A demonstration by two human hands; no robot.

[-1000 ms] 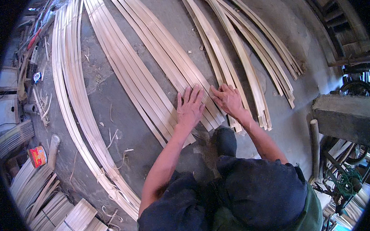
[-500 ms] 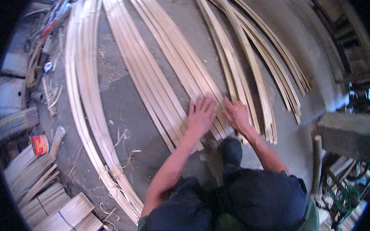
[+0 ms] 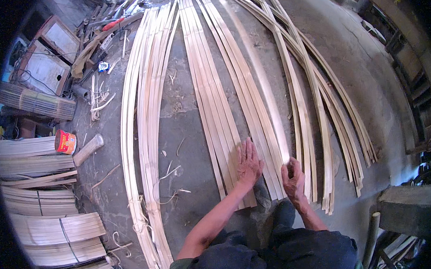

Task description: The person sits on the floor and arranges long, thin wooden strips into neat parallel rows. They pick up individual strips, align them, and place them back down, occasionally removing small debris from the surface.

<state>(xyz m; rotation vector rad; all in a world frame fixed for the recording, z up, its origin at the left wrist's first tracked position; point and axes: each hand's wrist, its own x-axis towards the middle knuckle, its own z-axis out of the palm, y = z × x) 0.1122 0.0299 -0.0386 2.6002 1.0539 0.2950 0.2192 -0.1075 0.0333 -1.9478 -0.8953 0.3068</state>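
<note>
Long pale bamboo strips lie in bundles on the floor, running away from me. My left hand [image 3: 249,165] rests with fingers stretched out at the right edge of one flat group of strips [image 3: 209,101], beside a second group [image 3: 244,85]. At the right side of that second group, my right hand [image 3: 294,179] is closed, pinching the near end of a single bamboo strip [image 3: 266,89]. This strip stands slightly apart from its group and looks smeared by motion.
More bamboo strips [image 3: 149,113] lie to the left, and crossing strips [image 3: 314,87] to the right. Tied stacks of short slats [image 3: 56,228], a red tin [image 3: 65,142] and a wooden mallet-like piece [image 3: 88,149] sit at far left. A concrete block [image 3: 411,207] stands at right.
My right hand has gone from lying with fingers spread on the strips to gripping one strip, now drawn apart to the right. My left hand stays flat. The whole view has shifted.
</note>
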